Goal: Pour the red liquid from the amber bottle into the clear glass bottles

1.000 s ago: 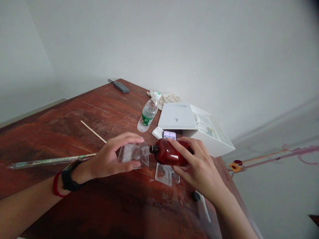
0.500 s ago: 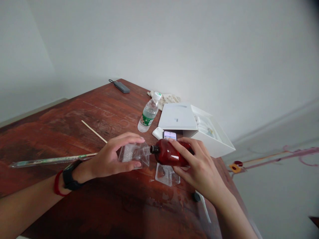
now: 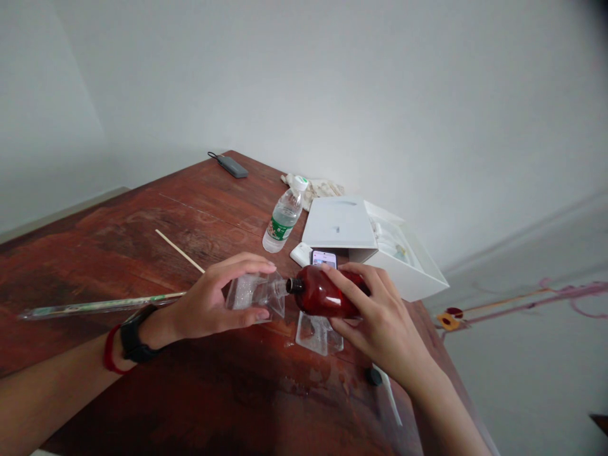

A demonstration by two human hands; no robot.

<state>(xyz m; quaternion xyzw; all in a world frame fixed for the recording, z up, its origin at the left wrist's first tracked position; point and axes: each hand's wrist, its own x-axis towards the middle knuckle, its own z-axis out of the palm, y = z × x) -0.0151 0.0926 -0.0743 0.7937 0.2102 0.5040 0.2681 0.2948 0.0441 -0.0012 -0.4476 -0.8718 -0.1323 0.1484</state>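
Observation:
My left hand [image 3: 223, 294] is closed around a clear plastic cup-like container [image 3: 256, 292], thumb on the near side and fingers over the far side. Tilted onto its side, a dark red-brown bottle [image 3: 327, 292] lies in the grip of my right hand [image 3: 380, 310]. Its uncapped black neck points left, right at the container's opening. Whether liquid is flowing cannot be made out. Beneath the bottle, another clear plastic piece [image 3: 313, 334] rests on the wooden table [image 3: 213, 405]. A small black cap [image 3: 373, 377] sits by my right wrist, beside a thin white strip [image 3: 392, 399].
Behind my hands stand a water bottle [image 3: 281, 221], a lit phone [image 3: 324, 258], a small white case [image 3: 301, 254] and an open white box [image 3: 339, 225]. A wooden stick [image 3: 178, 249] and a wrapped long packet [image 3: 104, 307] lie left. Farther back are a grey device [image 3: 231, 166] and gloves [image 3: 325, 188].

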